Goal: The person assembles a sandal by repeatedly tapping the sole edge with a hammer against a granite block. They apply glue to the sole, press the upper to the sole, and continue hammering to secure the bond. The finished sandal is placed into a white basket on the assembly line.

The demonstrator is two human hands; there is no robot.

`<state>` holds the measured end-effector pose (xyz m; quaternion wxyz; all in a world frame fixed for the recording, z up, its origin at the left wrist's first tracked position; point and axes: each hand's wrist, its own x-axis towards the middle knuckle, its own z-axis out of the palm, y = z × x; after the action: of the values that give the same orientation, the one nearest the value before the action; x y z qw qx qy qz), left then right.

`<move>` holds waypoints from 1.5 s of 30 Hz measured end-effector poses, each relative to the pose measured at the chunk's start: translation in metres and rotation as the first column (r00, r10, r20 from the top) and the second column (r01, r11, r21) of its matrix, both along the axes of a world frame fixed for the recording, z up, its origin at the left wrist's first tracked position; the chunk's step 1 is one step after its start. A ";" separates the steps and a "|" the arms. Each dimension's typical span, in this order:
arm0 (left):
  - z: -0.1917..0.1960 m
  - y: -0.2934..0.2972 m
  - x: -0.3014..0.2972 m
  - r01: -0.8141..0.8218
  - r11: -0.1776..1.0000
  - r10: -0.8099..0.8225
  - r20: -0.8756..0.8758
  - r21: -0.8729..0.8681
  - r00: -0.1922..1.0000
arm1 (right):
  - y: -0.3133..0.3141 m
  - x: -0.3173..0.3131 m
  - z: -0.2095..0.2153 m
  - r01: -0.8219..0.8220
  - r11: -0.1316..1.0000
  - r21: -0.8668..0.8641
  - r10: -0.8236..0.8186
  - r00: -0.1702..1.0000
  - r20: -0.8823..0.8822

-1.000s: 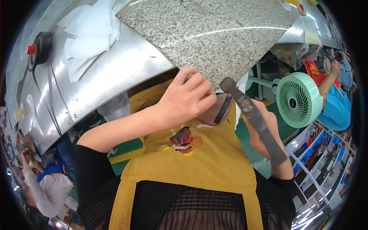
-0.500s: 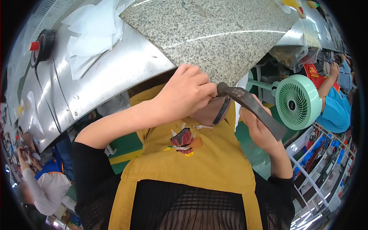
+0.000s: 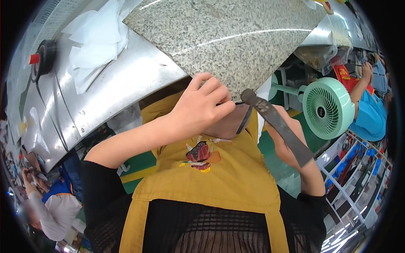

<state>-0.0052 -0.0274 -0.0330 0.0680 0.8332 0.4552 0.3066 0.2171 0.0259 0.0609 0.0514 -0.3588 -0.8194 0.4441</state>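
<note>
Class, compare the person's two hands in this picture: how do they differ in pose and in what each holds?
The left hand is raised in front of the chest with fingers curled, pinching something small; what it is cannot be told. The right hand sits lower and to the side, wrapped around a long dark flat tool. The left hand shows fully; the right hand is partly hidden behind the tool. Both are bare, and both lie just below the speckled stone slab.
</note>
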 end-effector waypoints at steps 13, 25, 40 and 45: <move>0.004 -0.003 0.006 0.006 0.995 -0.002 -0.047 0.095 0.999 | -0.004 -0.010 -0.002 -0.102 0.994 0.033 0.095 0.981 0.169; -0.002 -0.009 0.001 -0.037 0.999 0.038 0.019 -0.017 0.999 | -0.006 -0.011 0.002 -0.095 0.993 0.070 0.090 0.994 0.067; 0.008 -0.004 0.000 -0.037 0.976 0.074 0.167 -0.215 0.983 | -0.004 0.004 -0.003 0.079 0.988 -0.132 -0.080 0.997 -0.005; 0.001 0.002 0.013 -0.114 0.990 0.123 0.105 -0.085 0.987 | 0.000 0.013 -0.001 0.173 0.974 -0.150 -0.179 0.984 -0.028</move>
<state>0.0073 -0.0251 -0.0318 0.1075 0.7831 0.5113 0.3374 0.2296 0.0255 0.0598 0.0808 -0.4234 -0.7483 0.5042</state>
